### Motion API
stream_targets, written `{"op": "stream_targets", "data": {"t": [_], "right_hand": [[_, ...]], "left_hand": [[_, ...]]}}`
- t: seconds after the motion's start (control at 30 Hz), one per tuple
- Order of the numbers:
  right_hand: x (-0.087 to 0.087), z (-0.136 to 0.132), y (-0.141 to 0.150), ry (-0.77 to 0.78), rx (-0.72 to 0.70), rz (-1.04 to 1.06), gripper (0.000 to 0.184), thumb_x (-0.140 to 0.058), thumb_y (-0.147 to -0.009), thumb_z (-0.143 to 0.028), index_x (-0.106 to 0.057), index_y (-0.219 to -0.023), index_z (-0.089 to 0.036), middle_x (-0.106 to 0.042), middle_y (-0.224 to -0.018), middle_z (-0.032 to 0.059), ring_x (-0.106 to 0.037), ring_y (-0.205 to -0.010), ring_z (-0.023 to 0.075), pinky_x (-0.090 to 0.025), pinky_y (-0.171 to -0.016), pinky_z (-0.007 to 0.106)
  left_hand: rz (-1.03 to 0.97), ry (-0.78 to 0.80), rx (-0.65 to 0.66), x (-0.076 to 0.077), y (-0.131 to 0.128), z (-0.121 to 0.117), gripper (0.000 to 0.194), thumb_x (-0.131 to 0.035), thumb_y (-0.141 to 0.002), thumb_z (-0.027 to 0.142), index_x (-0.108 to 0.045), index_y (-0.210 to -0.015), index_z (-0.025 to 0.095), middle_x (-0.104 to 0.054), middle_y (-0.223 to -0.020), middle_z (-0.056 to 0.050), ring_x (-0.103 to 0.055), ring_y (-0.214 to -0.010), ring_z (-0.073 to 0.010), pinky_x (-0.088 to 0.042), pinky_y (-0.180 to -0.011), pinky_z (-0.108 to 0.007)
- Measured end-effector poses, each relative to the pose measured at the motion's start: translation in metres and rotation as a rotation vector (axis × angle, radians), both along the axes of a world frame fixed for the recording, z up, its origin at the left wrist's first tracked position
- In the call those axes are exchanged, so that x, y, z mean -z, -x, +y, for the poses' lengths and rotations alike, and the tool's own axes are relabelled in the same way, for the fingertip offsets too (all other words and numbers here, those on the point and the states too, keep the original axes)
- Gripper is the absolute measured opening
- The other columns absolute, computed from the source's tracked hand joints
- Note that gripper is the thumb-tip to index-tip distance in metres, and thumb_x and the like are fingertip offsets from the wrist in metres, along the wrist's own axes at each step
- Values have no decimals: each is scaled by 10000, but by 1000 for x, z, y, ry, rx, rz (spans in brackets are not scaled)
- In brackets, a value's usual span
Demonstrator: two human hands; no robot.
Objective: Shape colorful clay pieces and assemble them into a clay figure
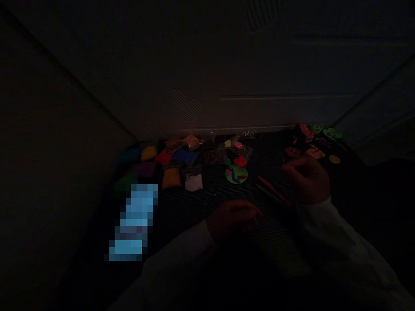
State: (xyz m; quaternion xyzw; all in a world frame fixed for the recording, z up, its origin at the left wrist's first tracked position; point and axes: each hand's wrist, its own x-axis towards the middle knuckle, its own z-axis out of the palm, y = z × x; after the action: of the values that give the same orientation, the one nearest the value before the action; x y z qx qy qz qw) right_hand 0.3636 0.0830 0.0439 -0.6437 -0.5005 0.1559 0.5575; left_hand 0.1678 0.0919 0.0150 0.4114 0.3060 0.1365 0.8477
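We are seeing our left hand (pixel 233 219) resting loosely curled over the dark ribbed mat (pixel 207 190), holding nothing visible. Our right hand (pixel 306 179) is pinching its fingers (pixel 290 162) almost closed; it's too dark to tell if they hold anything. Just below lie two slim pink modelling tools (pixel 272 190), looking light, best taken by the shaft. Farther off, we are seeing a green clay disc (pixel 236 174) and bagged coloured clay (pixel 191 182).

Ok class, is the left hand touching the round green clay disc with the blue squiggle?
Apart: the head view plainly shows a stretch of dark ribbed mat between the left hand and the round green clay disc.
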Motion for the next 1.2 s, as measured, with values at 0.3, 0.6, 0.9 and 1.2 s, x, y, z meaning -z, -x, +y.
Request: {"op": "stream_targets", "data": {"t": [0.3, 0.6, 0.9, 1.2], "right_hand": [[2, 0, 5, 17, -178, 53, 275, -412, -834, -356, -542, -1032, -217, -606, -739, 2, -540, -594, 87, -467, -590, 249], [-1, -6, 8, 84, -141, -81, 172, -670, -630, -333, -571, -668, -198, -599, -622, -22, -556, -554, 104, -451, -509, 218], [1, -7, 11, 139, -258, -59, 201, -448, -820, -347, -579, -879, -207, -648, -734, 11, -607, -670, 118, -484, -602, 245], [2, -4, 8, -9, -283, -216, 106, -613, -704, -275, -573, -778, -212, -586, -783, 9, -559, -725, 133, -444, -648, 269]], "left_hand": [[25, 21, -34, -4, -1, -1, 273, -620, -651, 352, -622, -774, 109, -575, -639, -30, -477, -531, -76, -322, -500, -215], [16, 18, -22, -1, -1, 0, 272, -613, -664, 352, -623, -790, 111, -571, -649, -27, -477, -534, -72, -327, -504, -210], [11, 20, -26, -1, -2, 0, 255, -611, -667, 335, -623, -781, 108, -576, -643, -32, -484, -534, -78, -329, -504, -213], [6, 33, -38, -3, -1, -1, 242, -613, -664, 328, -624, -782, 116, -571, -645, -26, -484, -543, -75, -324, -508, -210]]}}
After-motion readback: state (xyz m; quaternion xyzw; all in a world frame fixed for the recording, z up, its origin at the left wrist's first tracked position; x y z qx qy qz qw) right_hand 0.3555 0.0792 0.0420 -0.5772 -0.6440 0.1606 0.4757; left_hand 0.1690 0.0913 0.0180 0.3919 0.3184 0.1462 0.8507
